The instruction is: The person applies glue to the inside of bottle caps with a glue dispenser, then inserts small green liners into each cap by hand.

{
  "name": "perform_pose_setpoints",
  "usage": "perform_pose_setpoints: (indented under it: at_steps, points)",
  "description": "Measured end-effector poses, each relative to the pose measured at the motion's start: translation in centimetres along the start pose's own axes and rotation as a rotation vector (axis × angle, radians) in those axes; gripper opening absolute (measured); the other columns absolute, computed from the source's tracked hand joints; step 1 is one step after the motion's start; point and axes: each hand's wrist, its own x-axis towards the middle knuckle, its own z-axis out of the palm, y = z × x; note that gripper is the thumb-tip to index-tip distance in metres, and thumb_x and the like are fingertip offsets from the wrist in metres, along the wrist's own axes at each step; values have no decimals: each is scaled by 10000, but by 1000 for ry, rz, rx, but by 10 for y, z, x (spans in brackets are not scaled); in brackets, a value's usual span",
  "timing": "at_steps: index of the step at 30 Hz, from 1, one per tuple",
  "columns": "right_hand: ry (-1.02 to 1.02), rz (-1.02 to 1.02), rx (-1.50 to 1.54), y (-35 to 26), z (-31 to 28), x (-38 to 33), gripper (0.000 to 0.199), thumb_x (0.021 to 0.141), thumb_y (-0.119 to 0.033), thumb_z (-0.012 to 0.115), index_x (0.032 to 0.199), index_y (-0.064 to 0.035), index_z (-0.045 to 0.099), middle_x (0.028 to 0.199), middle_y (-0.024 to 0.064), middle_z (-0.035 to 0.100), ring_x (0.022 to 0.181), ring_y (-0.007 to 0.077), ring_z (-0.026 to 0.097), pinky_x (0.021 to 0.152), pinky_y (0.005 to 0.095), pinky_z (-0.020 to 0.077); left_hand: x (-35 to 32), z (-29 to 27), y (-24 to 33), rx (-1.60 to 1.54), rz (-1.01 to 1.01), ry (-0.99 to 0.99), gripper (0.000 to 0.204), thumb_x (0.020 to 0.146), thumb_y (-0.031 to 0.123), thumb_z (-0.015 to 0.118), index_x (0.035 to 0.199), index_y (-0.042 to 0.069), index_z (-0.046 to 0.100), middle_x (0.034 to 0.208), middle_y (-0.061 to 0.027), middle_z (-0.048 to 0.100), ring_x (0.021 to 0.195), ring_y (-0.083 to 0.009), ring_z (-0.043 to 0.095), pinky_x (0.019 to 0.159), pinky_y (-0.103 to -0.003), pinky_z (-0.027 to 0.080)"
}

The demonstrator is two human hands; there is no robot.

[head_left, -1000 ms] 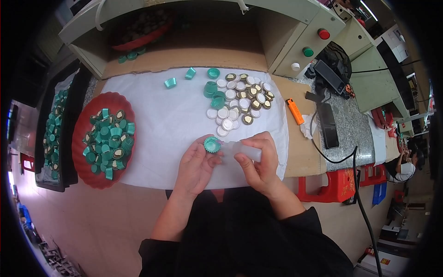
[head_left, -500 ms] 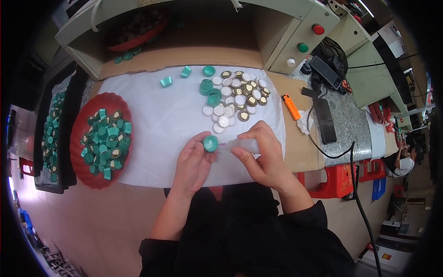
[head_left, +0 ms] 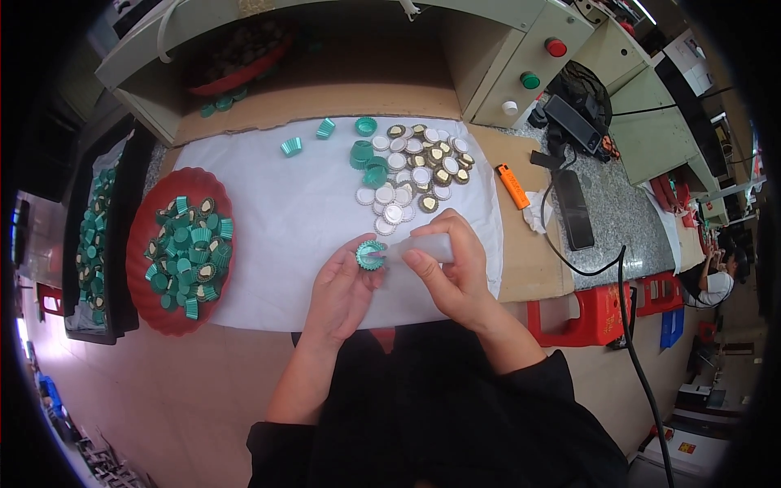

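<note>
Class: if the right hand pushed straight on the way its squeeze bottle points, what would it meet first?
Most likely the green fluted cap pinched in the left hand; the translucent bottle in the right hand already seems to reach it.

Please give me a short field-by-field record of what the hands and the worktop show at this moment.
left hand: holds a green fluted cap at its fingertips
right hand: grips a pale squeeze bottle, nozzle pointed into the cap
work surface: white sheet over brown cardboard
red tray: on the person's left, heaped with green caps
loose pile: round silver and gold discs with a few green caps, above the hands
also there: orange lighter right of the sheet
</note>
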Motion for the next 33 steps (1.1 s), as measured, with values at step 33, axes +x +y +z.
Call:
perform_pose_setpoints:
  at_steps: [33]
  points:
    - [-8, 631, -25, 49, -55, 17, 255, 689, -104, 617, 925, -39, 543, 817, 94, 597, 632, 101, 525, 594, 219, 416, -5, -2, 1, -15, 5, 7, 345, 886, 189, 406, 1149, -33, 392, 1017, -122, 518, 836, -159, 516, 707, -261, 433]
